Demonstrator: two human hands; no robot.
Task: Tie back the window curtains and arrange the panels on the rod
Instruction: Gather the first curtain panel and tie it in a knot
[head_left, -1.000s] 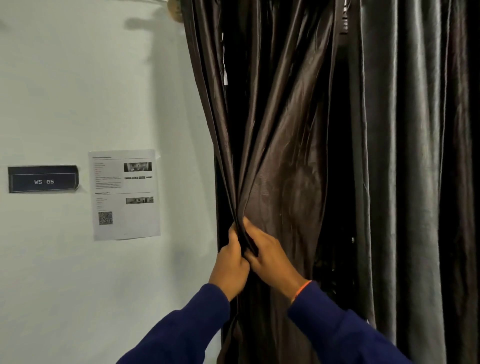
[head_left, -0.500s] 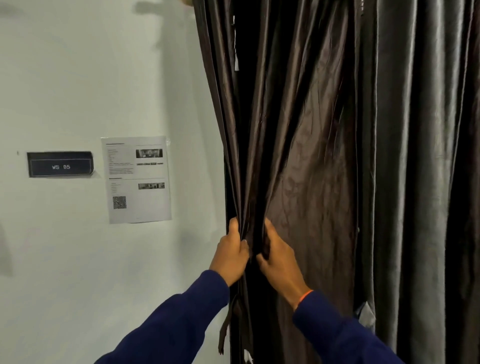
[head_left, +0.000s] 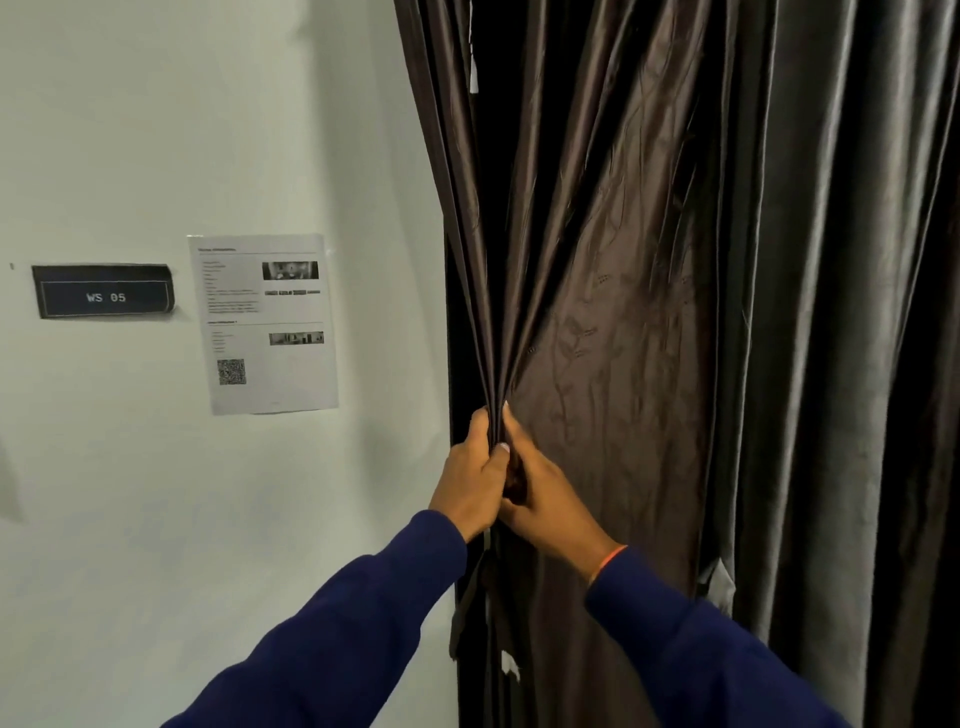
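A dark brown glossy curtain panel (head_left: 597, 270) hangs at the left of the window, its folds drawn into a bunch at waist height. My left hand (head_left: 470, 480) grips that bunch from the left, fingers curled round the fabric. From the right, my right hand (head_left: 545, 499) holds the same bunch, thumb pointing up along the folds. A narrow dark strip (head_left: 470, 597), possibly a tie-back, dangles below my hands. A grey curtain panel (head_left: 841, 364) hangs straight to the right. The rod is out of view.
A pale wall (head_left: 182, 130) lies left of the curtains. On it are a dark sign reading "WS 05" (head_left: 104, 293) and a printed paper sheet (head_left: 265, 322) with a QR code.
My two hands have come together again on the bunched folds after being slightly apart half a second ago. The view has shifted a little, and the brown panel hangs more gathered.
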